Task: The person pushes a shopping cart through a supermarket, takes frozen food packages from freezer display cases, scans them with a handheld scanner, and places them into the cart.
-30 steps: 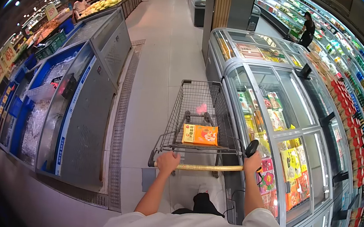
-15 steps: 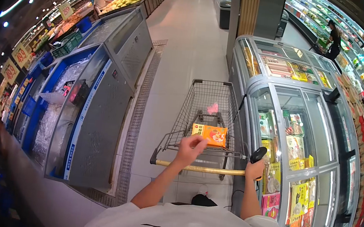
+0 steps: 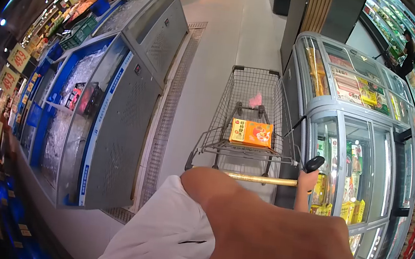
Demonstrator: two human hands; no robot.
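Observation:
My right hand (image 3: pixel 307 182) is wrapped round the right end of the yellow cart handle (image 3: pixel 263 179), beside a black rounded object (image 3: pixel 314 164). My left arm is raised close to the camera and crosses the lower view. Its hand (image 3: pixel 334 256) is large and blurred at the lower right, off the handle, with its fingers hidden. In the wire shopping cart (image 3: pixel 223 98) lies an orange and yellow food package (image 3: pixel 251 133). A pink thing (image 3: pixel 256 101) shows further forward in the cart.
Glass-topped freezers (image 3: pixel 340 111) with packaged food stand close along the cart's right side. On the left are grey and blue ice displays (image 3: pixel 126 120). A pillar (image 3: pixel 318 11) rises ahead on the right. A person (image 3: pixel 407 55) stands by the far right shelves.
My left hand has left the handle and come up across my body towards the camera. My right hand stays on the handle. The displays and freezers have shifted in view as the cart moves along the aisle.

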